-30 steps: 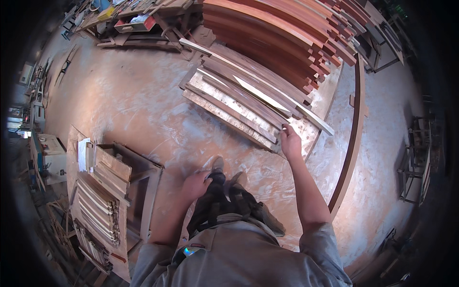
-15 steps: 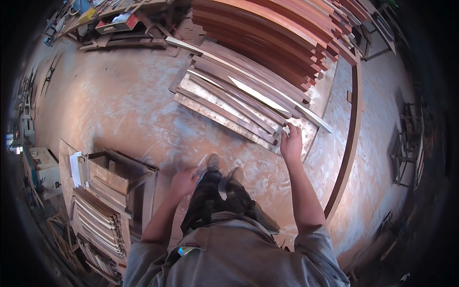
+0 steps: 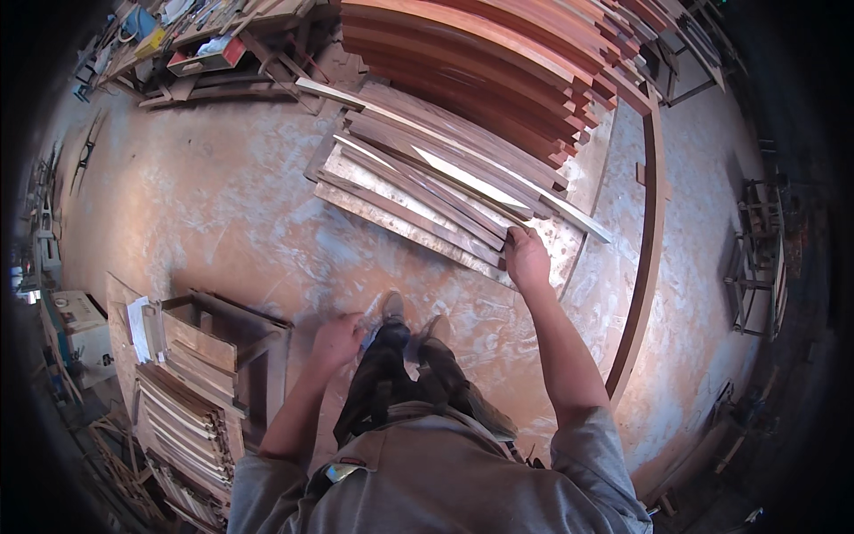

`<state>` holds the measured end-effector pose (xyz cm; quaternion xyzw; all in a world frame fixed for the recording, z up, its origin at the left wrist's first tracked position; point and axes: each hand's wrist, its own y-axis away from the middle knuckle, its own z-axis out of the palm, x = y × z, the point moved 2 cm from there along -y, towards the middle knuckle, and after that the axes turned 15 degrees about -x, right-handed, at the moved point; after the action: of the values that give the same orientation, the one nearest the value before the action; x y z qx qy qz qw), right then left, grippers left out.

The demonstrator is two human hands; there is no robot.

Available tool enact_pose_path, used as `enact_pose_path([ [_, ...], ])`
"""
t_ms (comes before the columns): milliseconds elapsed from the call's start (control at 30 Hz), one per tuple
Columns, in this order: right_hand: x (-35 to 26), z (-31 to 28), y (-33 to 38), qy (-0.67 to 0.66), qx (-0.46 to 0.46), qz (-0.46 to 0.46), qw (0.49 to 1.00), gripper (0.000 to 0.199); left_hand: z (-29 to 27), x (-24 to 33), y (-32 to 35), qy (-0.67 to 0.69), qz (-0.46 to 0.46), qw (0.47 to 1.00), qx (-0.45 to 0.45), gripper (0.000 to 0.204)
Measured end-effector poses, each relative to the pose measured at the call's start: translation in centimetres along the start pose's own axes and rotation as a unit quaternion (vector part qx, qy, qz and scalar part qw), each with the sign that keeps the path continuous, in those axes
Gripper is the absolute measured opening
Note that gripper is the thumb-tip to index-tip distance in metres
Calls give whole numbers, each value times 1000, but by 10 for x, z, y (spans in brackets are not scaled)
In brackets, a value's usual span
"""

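Observation:
My right hand (image 3: 528,259) is closed on the near right end of a thin wooden strip (image 3: 454,198), one of several dark strips lying on a pale board (image 3: 356,171). Next to it lies another brown strip (image 3: 409,222) along the board's near side. A long pale batten (image 3: 578,219) crosses the group and juts past its right end. My left hand (image 3: 339,340) hangs low beside my left leg, its fingers curled in; whether anything is inside them is hidden.
Reddish-brown beams (image 3: 463,62) are stacked behind the strips. A long curved-looking beam (image 3: 648,240) stretches along the right. At lower left stands a wooden box (image 3: 200,334) near stacked slats (image 3: 182,414). A cluttered workbench (image 3: 169,44) occupies the far left.
My right hand has moved slightly left and its fingers have closed on the strip's end. My left hand stays low by my leg. The view has shifted a little.

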<state>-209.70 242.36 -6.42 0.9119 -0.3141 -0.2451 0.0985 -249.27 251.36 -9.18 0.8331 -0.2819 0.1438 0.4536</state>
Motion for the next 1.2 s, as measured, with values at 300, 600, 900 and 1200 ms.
enact_pose_path([
  [300,21,-56,49,-322,33,-59,944,26,-18,41,14,75,29,996,29,35],
  [600,33,-120,159,-561,216,-80,795,26,-28,181,-26,357,257,895,-78,40],
  [900,-19,-11,333,-796,324,32,510,18,30,290,7,543,269,733,-311,26],
  [1200,-70,94,445,-940,209,-77,258,29,128,318,87,420,379,745,-354,33],
])
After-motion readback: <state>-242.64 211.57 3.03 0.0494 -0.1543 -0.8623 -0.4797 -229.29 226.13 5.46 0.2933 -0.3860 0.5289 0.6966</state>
